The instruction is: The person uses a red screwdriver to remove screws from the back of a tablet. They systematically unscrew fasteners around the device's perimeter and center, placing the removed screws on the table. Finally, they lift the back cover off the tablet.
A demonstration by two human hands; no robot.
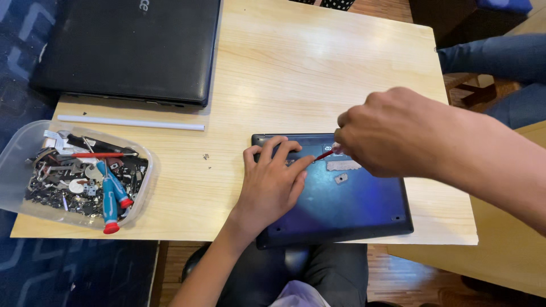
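A small dark-blue laptop (352, 204) lies upside down at the near edge of the wooden table (296, 74). My left hand (270, 182) rests flat on its left side, fingers spread, the index fingertip near the top edge. My right hand (392, 133) is closed around a red-handled screwdriver (325, 154), whose tip touches the laptop's base close to my left fingertips. A grey strip (343, 165) and a small grey piece (340, 178) lie on the base.
A clear plastic tub (17, 148) of metal parts and blue-and-red screwdrivers sits at the left. A larger black laptop (125, 48) lies closed at the back left, a white rod (131, 123) before it. Tiny screws (205, 156) lie loose. Another person's legs (500, 62) are at right.
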